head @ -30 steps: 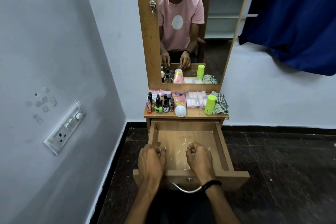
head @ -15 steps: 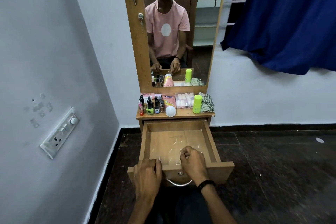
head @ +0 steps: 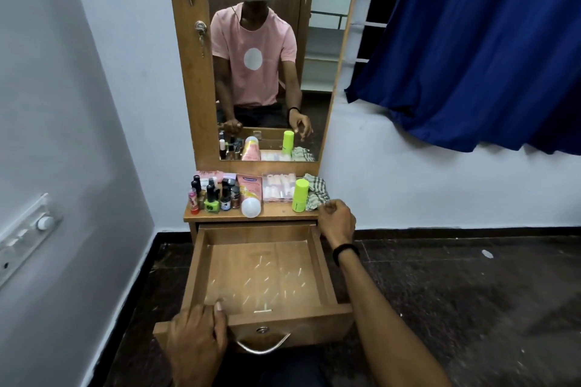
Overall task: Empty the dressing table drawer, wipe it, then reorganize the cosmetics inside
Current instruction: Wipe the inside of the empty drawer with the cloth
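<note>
Fingers [head: 217, 311] of the left hand [head: 195, 344] are hooked over the front panel of the emptied, pulled-out wooden drawer [head: 322, 264]. The right hand [head: 338, 223] is held loosely curled, nothing gripped, just beside the crumpled green-and-white checked cloth [head: 317, 190] on the wooden tabletop [head: 276, 214]. Soft, light and limp, the cloth is best bunched at its near edge. Half a second earlier, both hands were rested on the drawer front.

Tabletop [head: 276, 213] — small bottles [head: 217, 195], pink tube [head: 250, 190], clear case [head: 278, 187], green stick [head: 300, 195], checked cloth [head: 317, 190].
</note>
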